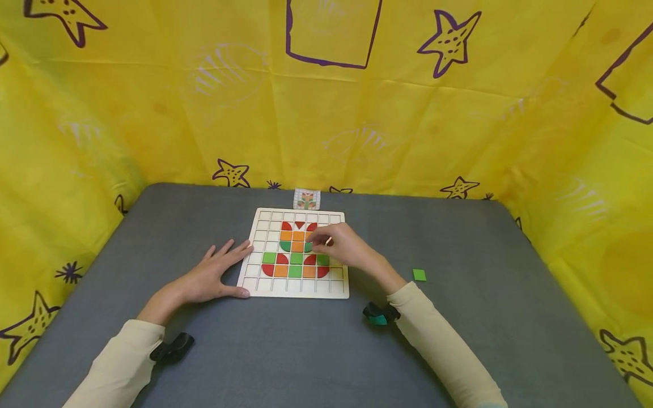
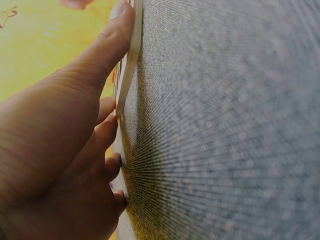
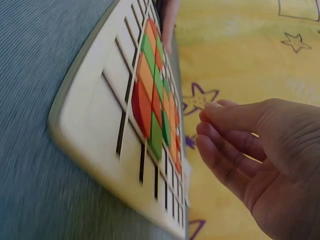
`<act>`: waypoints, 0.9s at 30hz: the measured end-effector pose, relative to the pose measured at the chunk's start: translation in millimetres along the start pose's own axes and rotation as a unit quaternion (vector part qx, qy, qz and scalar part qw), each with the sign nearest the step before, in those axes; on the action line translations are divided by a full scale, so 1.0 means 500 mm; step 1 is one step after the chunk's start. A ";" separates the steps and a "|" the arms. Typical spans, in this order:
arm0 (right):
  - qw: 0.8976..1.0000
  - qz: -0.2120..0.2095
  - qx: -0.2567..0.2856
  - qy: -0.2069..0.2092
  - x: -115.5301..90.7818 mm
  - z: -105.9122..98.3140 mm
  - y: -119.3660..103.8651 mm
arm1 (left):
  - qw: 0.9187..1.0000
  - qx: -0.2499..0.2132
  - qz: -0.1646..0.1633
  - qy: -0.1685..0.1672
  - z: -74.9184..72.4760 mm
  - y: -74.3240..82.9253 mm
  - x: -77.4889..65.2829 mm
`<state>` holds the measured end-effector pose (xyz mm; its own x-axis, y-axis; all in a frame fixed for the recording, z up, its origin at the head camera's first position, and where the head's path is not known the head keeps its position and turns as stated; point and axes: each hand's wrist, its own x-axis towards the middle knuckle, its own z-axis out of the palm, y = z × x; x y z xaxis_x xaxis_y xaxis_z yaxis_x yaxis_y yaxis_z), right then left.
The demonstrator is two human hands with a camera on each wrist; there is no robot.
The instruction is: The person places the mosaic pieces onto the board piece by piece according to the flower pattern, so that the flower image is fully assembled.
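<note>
A pale square grid board (image 1: 248, 285) lies on the grey table, bearing a flower-like pattern of red, orange and green tiles (image 1: 295, 259). My left hand (image 1: 211, 275) is spread along the board's left side, thumb at the near corner and index fingertip at the edge. In the left wrist view the thumb (image 2: 107, 42) lies against the board's edge (image 2: 131, 60). Over the upper right of the pattern is my right hand (image 1: 343, 245), its fingers loosely bent. No tile shows between its thumb and fingers in the right wrist view, where the hand (image 3: 265, 150) appears above the board (image 3: 85, 125).
One loose green square tile (image 1: 419, 275) lies on the table right of the board. A small pattern card (image 1: 306, 199) sits behind the board's far edge. Yellow cloth (image 1: 326, 113) with sea-creature drawings surrounds the grey table (image 1: 285, 351) at the back and sides.
</note>
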<state>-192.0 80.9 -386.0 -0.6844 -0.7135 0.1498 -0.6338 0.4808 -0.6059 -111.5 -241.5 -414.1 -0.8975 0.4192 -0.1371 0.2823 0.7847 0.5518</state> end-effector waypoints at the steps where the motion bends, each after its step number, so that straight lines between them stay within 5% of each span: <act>1: 1.000 0.004 0.000 0.003 -0.007 -0.004 0.005 | 1.000 0.001 -0.001 0.000 0.000 0.000 0.000; 27: 0.995 0.076 -0.033 0.052 -0.209 -0.122 0.130 | 1.000 -0.007 -0.002 0.000 0.001 0.002 0.000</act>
<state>-183.4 217.7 -393.5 -0.8059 -0.5745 0.1433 -0.5402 0.6143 -0.5752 -111.2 -240.2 -414.0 -0.8984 0.4167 -0.1391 0.2745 0.7796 0.5629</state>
